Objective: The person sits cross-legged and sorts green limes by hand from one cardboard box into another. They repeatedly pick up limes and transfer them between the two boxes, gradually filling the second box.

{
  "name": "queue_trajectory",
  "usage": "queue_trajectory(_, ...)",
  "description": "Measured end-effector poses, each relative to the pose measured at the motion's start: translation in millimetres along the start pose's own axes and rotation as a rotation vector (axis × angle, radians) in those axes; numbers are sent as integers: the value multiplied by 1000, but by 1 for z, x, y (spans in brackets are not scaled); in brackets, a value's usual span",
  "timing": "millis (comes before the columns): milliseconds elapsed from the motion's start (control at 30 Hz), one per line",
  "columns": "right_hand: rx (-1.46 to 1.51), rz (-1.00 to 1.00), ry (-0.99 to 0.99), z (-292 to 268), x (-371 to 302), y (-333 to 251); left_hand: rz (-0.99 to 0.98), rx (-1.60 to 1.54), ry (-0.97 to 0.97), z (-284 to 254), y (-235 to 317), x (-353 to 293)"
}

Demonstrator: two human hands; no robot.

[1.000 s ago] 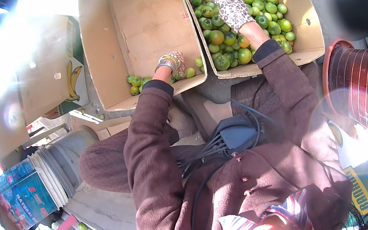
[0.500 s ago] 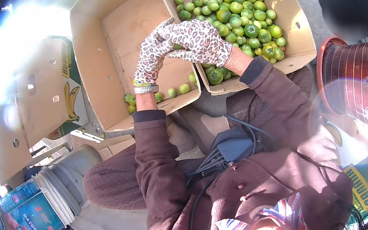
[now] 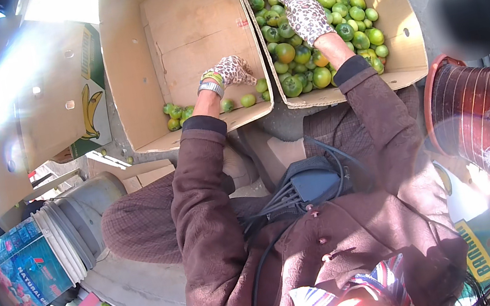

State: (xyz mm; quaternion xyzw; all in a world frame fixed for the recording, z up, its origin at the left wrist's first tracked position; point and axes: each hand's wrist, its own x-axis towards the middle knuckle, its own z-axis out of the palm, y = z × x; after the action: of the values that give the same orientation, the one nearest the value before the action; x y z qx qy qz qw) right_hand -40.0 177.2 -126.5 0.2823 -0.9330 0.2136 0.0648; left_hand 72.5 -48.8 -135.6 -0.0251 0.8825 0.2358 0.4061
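L hand (image 3: 228, 72), in a leopard-print glove (image 3: 232, 66), is half-curled nr the near R corner of the L cardboard box (image 3: 194, 27), above a few green tomatoes (image 3: 227, 105) along its near edge; can't tell if it's got one. R hand (image 3: 306, 17), gloved too, is in the R box (image 3: 399, 16) twd its L edge, fingers bent down on the big tomato heap (image 3: 344, 31), grip hidden.

Both arms (image 3: 199, 185) are extended forward. The left hand (image 3: 231, 71) angles rightward, gloved. The right hand (image 3: 306, 17), also gloved, lies farther out, back uppermost.
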Motion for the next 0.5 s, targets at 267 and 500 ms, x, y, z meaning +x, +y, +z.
queue_trajectory(267, -88, 37, -34, -7, 1, 7, 147, 200, 54, 26, 31, 0)
queue_trajectory(500, 58, -35, 272, -25, 11, 2, -26, 53, 58, -10, 29, 2)
